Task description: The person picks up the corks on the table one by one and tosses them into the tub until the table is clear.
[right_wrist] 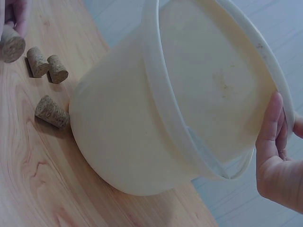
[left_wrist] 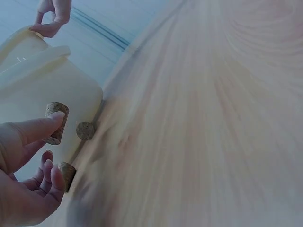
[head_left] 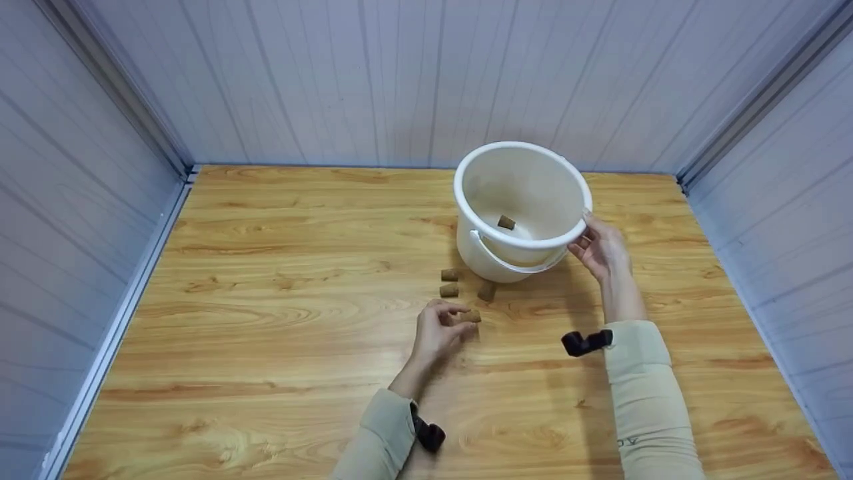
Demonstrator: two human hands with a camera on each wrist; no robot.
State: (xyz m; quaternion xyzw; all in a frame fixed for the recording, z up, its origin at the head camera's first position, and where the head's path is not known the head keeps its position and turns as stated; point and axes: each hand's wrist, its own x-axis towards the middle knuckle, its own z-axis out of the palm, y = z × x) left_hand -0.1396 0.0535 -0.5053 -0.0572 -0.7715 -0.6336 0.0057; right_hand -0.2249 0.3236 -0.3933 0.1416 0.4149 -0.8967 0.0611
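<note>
Between thumb and fingers, my left hand (head_left: 436, 333) pinches a cork (head_left: 472, 316) in front of the bucket. My right hand (head_left: 603, 250) grips the rim of the white bucket (head_left: 483, 257) at its right side, thumb and fingers on either side of the wall, as the right wrist view shows. One cork (head_left: 506, 222) lies inside the bucket. On the wood in front are three more: an upper cork (head_left: 450, 275), a lower cork (head_left: 449, 291) just below it, and a tilted cork (right_wrist: 52, 112) right by the bucket's base.
The bucket's handle (head_left: 513, 267) hangs down at its front. A wood-grain tabletop (head_left: 280, 320) lies under everything. Pale panel walls stand at the back (head_left: 320, 80), left and right. Each wrist carries a black camera mount (head_left: 586, 343).
</note>
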